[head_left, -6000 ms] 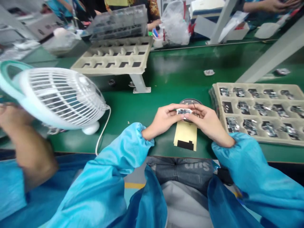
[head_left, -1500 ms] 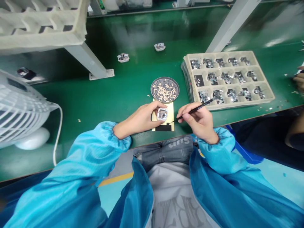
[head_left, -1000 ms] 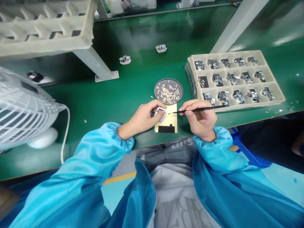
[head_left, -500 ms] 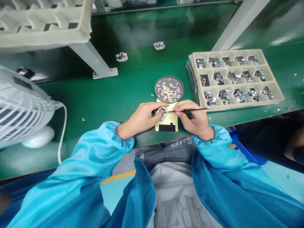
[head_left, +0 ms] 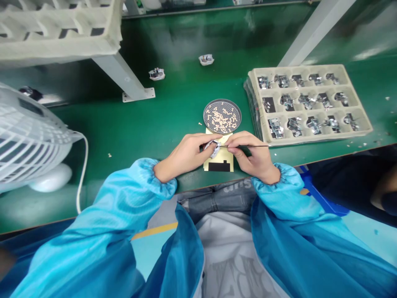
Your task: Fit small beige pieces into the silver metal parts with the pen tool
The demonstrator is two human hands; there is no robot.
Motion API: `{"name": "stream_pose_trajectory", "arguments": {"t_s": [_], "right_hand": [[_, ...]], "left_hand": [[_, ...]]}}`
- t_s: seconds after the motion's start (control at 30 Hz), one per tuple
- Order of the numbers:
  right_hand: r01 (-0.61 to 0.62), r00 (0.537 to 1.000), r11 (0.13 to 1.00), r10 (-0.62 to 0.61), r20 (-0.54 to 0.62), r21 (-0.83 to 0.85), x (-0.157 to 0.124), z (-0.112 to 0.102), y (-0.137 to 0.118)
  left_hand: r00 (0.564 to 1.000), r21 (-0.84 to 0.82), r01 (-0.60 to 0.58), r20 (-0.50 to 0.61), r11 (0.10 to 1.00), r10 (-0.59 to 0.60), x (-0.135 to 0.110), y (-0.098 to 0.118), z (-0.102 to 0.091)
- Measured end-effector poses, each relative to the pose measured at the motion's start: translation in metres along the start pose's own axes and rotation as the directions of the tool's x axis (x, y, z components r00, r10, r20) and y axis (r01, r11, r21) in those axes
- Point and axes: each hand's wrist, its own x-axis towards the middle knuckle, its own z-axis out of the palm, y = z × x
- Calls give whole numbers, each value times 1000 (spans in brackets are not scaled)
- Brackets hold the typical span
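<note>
My left hand [head_left: 192,155] is closed on a small white plastic housing [head_left: 214,151] with dark parts inside, partly hidden by the thumb and fingers. Between the fingertips of my right hand [head_left: 252,154] lies a thin dark pair of tweezers [head_left: 252,146], held nearly level. Its tip points left and meets the right side of the housing. Both hands are over a yellow sheet [head_left: 221,155] with a black strip at its near end. Just beyond them, a round grey perforated dish [head_left: 222,116] holds many tiny beige pieces.
A beige compartment tray [head_left: 313,105] of small electronic assemblies stands at right. Two white housings [head_left: 156,74] [head_left: 206,60] lie farther back. A white fan [head_left: 31,140] with its cable is at left, below a raised tray [head_left: 58,33]. Metal posts [head_left: 124,78] rise from the green bench.
The housing has tilted slightly in my left hand, and the tweezers have shifted a little in my right. The camera view has moved slightly; otherwise things stay in place.
</note>
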Motion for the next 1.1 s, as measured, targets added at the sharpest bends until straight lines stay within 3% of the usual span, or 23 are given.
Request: {"name": "stream_pose_trajectory", "arguments": {"t_s": [0.23,0.47,0.67,0.9,1.1], "right_hand": [[-25,997,999,27,-67,31,1,0,-5],[-63,997,997,65,-38,50,0,2,-5],[-137,991,990,137,-3,19,-2,-1,-3],[-202,978,979,203,-40,13,1,-1,-6],[-266,961,951,274,-37,155,-4,1,-2]], "left_hand": [[995,-144,103,22,984,-101,2,0,-1],[983,-300,179,18,937,-182,2,-1,-2],[988,-236,141,-26,961,-152,3,4,-1],[995,-221,89,-33,971,-99,3,6,-3],[994,-205,91,-48,975,-102,2,3,-3]]}}
